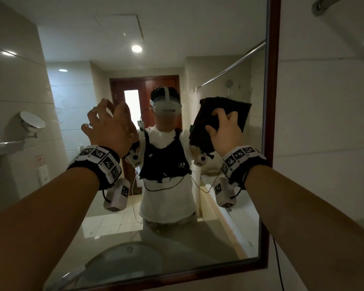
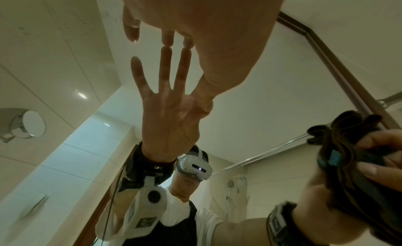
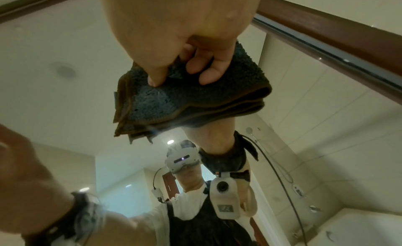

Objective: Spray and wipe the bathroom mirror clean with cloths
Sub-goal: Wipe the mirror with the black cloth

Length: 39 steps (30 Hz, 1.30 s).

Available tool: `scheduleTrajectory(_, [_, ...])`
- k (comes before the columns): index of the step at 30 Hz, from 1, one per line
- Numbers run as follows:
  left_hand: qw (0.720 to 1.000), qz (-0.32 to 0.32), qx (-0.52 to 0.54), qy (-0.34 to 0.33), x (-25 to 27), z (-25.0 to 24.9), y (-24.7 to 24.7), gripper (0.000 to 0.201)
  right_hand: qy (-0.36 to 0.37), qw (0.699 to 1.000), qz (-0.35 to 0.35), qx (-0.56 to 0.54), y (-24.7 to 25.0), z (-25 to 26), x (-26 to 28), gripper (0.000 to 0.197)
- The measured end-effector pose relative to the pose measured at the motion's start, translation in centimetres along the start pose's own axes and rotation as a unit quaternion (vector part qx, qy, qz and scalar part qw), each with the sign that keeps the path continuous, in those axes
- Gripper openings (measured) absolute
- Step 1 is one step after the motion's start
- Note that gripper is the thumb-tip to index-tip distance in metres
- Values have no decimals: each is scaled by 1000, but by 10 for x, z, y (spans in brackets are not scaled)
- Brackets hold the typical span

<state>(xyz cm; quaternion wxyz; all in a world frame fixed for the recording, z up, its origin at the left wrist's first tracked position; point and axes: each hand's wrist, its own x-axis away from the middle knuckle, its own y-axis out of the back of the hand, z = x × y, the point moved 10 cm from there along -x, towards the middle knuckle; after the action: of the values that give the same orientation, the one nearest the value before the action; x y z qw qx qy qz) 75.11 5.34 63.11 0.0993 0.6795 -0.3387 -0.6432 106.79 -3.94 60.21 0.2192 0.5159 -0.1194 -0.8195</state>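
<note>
The mirror has a brown wooden frame and fills most of the head view. My left hand is raised in front of the glass and holds nothing. Its spread fingertips meet their own reflection on the glass. My right hand grips a dark folded cloth near the mirror's right edge. The thumb and fingers curl over the cloth, which lies flat against the glass. No spray bottle is in view.
A round magnifying mirror on an arm and a small shelf stick out from the tiled wall at the left. White wall tiles run to the right of the frame. A metal rail crosses the top right corner.
</note>
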Motion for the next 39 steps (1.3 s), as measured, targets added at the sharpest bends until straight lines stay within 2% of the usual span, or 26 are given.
scheduleTrajectory(10, [1000, -19, 18, 6, 2, 0, 3, 95, 25, 998, 57, 19, -20, -19, 39, 41])
scheduleTrajectory(18, [1000, -19, 15, -3, 1, 0, 1, 93, -62, 995, -55, -55, 15, 5, -21, 40])
scheduleTrajectory(22, [1000, -25, 10, -1, -2, 1, 0, 93, 12, 999, -39, -13, 2, 57, -25, 42])
scheduleTrajectory(26, [1000, -24, 10, -9, -2, 2, -2, 94, 130, 990, 28, 39, -46, 123, 0, 44])
scheduleTrajectory(29, [1000, -13, 1, -6, -3, 5, -5, 101, 173, 981, 53, 65, -72, 144, 19, 44])
scheduleTrajectory(33, [1000, -4, -1, 2, -2, 4, -6, 104, 185, 980, 51, 62, -67, 133, 15, 44])
scheduleTrajectory(39, [1000, -4, -5, 9, 0, 2, -1, 100, 113, 993, 13, 41, -30, 79, 0, 43])
